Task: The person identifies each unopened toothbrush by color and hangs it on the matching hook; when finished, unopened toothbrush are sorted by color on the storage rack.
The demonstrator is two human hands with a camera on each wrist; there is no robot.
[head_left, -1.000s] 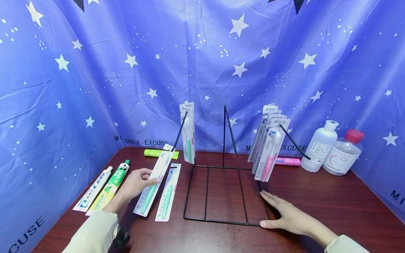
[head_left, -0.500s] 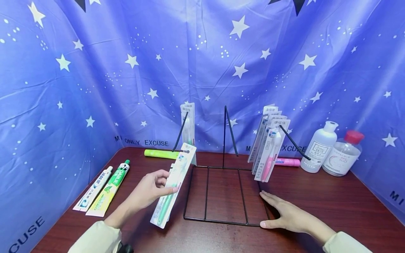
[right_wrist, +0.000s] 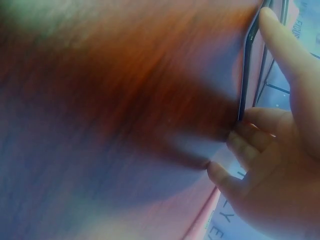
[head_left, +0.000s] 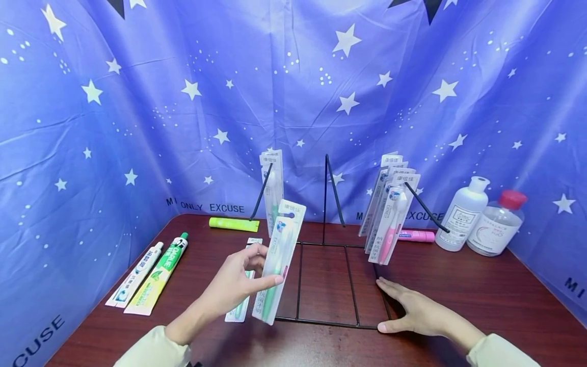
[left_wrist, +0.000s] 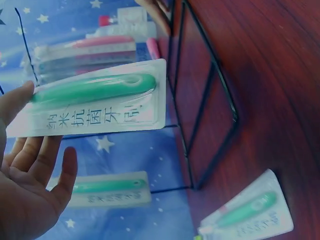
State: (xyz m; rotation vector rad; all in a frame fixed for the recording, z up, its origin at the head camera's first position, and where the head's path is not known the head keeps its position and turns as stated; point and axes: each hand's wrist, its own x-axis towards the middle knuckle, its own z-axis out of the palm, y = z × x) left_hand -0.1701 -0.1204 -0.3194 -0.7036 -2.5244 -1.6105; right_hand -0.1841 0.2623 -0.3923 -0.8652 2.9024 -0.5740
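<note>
My left hand (head_left: pixel 234 283) pinches a packaged green toothbrush (head_left: pixel 285 244) between thumb and fingers, tilted, over the left side of a black wire rack (head_left: pixel 325 204). In the left wrist view the thumb lies across the front of this toothbrush pack (left_wrist: pixel 100 95). My right hand (head_left: pixel 415 312) rests at the right edge of the rack's base, thumb and fingers extended against the wire and table. Other packaged green toothbrushes (head_left: pixel 270 178) hang on the left hook. Another packaged green toothbrush (head_left: pixel 237 310) lies on the table, partly hidden behind my left hand.
Several packaged toothbrushes (head_left: pixel 394 219), the front one pink, hang on the right hook. Two toothpaste tubes (head_left: pixel 158 272) lie at left. A yellow-green tube (head_left: pixel 234 224) and a pink tube (head_left: pixel 417 235) lie behind. A white bottle (head_left: pixel 463 214) and red-capped bottle (head_left: pixel 497 224) stand at right.
My left hand has lifted the toothbrush pack from the left of the table and carried it right, to the rack's left side. The right hand has stayed in place.
</note>
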